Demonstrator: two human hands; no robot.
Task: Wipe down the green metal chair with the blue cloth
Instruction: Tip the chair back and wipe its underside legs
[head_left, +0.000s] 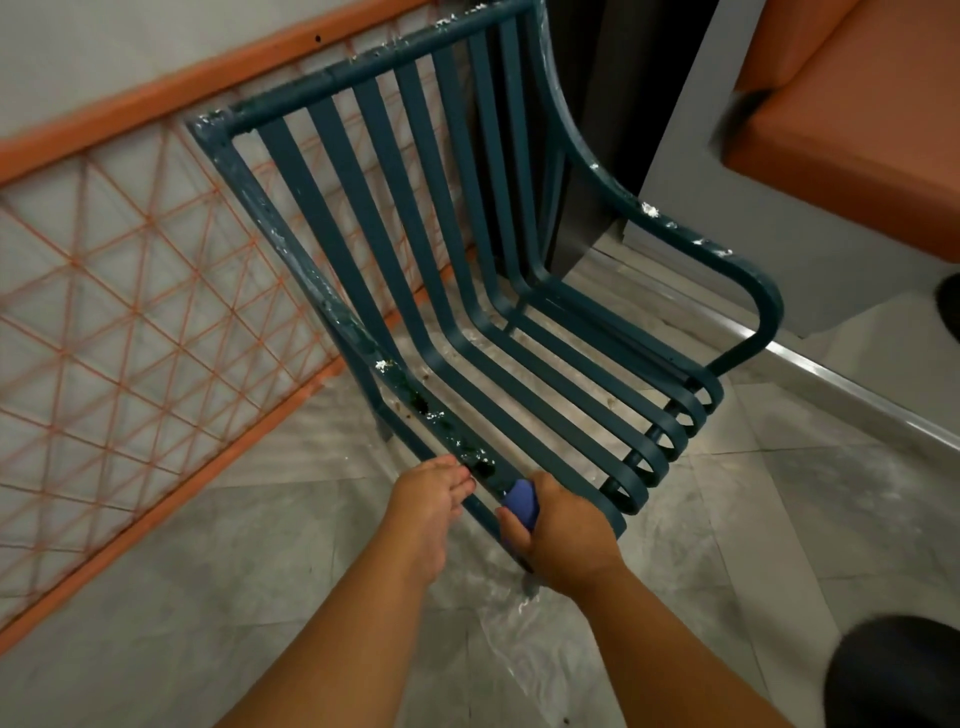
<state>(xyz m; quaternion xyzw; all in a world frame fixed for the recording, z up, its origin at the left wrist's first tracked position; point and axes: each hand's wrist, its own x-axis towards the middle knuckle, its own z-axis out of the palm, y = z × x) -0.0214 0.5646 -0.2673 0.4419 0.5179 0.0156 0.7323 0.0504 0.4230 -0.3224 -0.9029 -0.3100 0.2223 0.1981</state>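
From the head view, your right hand (561, 535) grips the blue cloth (522, 503), fingers curled round it, pressing it on the near arm rail of the green chair (467, 291). Your left hand (428, 499) rests just beside it, fingers fairly straight, seemingly touching the rail. White specks dot the frame. An orange mesh railing (130, 291) stands behind.

Most of the blue cloth (522, 503) sitting hidden inside the right hand (563, 535), left hand (428, 512) fingertips blurring against the green chair (467, 249), its legs mostly hiding under the slats, a dark blurred shape (893, 675) running off the bottom right corner
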